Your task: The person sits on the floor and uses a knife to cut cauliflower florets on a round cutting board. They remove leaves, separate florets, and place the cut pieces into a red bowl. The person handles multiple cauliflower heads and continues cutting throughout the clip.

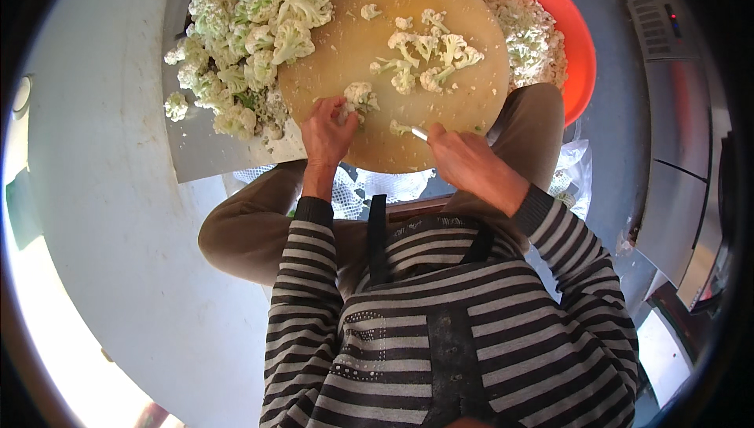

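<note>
A round, yellowish cutting board (330, 74) lies in front of me. On its near left part, my left hand (330, 127) has its fingers on a cauliflower piece (360, 96). My right hand (465, 154) grips a knife (420, 133); its handle and most of its shape are hidden in the fist. A small floret (399, 127) lies at the knife's left end. Several cut cauliflower florets (427, 46) lie scattered on the board's far right part. A large heap of cauliflower (235, 45) is piled at the board's left.
At the right, a red plastic basin (580, 45) holds many small cauliflower bits (524, 33). A metal sheet (206, 154) lies under the heap, with one loose floret (175, 106) near its left edge. White netting (394, 185) shows below the board, between my knees.
</note>
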`<state>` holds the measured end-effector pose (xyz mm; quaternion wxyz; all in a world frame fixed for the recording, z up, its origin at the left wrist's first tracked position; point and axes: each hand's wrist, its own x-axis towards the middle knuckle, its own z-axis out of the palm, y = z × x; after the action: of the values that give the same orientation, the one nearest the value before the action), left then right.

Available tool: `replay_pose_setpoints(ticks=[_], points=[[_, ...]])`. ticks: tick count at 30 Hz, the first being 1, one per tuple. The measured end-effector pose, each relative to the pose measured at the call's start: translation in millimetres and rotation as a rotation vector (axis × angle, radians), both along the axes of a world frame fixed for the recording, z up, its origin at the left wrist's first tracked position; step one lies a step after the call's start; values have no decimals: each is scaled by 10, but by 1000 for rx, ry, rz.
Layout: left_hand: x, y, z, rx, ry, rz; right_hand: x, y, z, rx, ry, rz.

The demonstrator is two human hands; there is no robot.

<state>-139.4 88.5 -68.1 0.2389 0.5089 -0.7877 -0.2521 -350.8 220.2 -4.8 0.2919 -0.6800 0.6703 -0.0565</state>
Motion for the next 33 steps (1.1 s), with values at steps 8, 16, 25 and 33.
replay_pose_setpoints(ticks=[8,16,25,33], points=[[-2,-21,-27,102,-47,123,-30,-64,-61,62,14,13],[-42,-170,37,-75,-39,-50,-346,199,111,77,7,-84],[-145,-626,18,452,308,83,246,214,-31,61,-233,46],[-20,-287,123,483,738,117,278,-223,-509,-70,-182,-39]])
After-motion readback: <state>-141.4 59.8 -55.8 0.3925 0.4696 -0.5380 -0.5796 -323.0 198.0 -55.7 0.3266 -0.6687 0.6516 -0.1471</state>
